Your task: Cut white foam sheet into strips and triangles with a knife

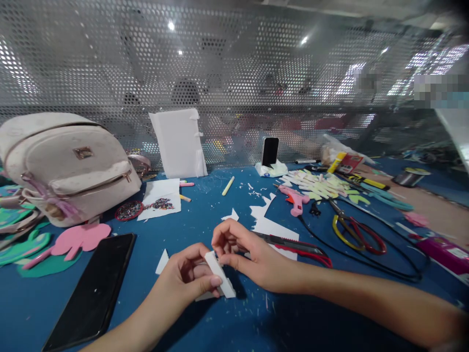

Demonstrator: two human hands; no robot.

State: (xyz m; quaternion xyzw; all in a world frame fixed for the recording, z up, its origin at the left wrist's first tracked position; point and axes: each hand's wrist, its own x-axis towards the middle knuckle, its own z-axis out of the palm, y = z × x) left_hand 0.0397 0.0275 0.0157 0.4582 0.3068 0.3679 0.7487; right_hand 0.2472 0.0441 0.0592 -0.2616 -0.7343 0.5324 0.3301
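My left hand (190, 274) is closed round a small white strip-like piece (221, 275), perhaps foam board or card, with the thumb along its near face. The piece stands tilted above the blue table. At its upper end is my right hand (238, 252), fingers curled and the fingertips pinched together close to the edge. Whether they hold a tiny scrap there I cannot make out. A red and black utility knife (300, 248) lies just behind my right wrist, partly over a cut white sheet (273, 226). One white triangular scrap (162, 261) rests beside my left hand.
Left are a black phone (91, 293), a pink cutout (82, 239) and a pale backpack (69, 166). Right lie a pink glue gun (295, 199) with its cord, scissors (357, 232) and many pale cut pieces (318, 182). Behind, a phone (270, 151) stands before a perforated metal screen (234, 88).
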